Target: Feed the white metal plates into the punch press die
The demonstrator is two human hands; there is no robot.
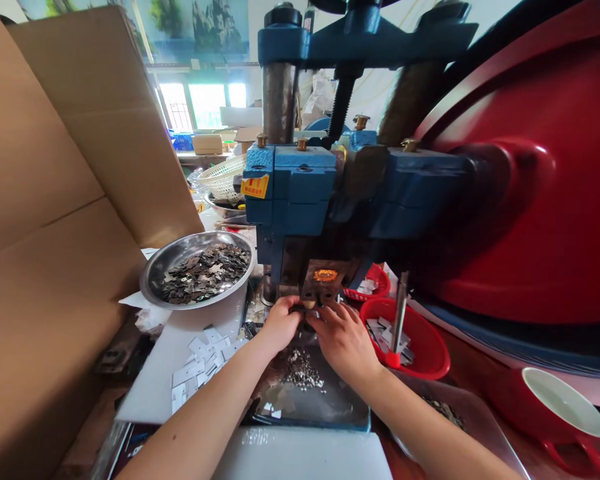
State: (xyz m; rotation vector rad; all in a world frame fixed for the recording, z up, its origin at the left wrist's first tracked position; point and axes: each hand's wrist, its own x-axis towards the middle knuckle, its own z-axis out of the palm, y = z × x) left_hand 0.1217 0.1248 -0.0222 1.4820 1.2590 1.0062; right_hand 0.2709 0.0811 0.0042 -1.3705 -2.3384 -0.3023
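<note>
At the die (pixel 314 305) under the blue press (pixel 300 193) a small metal piece sits, too small for us to make out clearly, and both our hands meet on it. Our left hand (pixel 280 323) curls its fingertips in at the piece from the left; our right hand (pixel 343 340) pinches in from the right, fingers bent. Whether either hand truly grips the piece or only nudges it, we cannot tell.

We judge the step in hand to be seating a blank in the die. The next move, as we see it, calls for a square seat and both hands well out from under the ram.

Below our wrists, metal scraps (pixel 303 373) lie on the press bed. To the left, flat white blanks (pixel 200 363) are scattered on the desk (pixel 170 380), with a steel bowl (pixel 155 273) of dark offcuts behind. To the right stands a red basin (pixel 430 353), and farther right a red cup (pixel 565 413).
</note>
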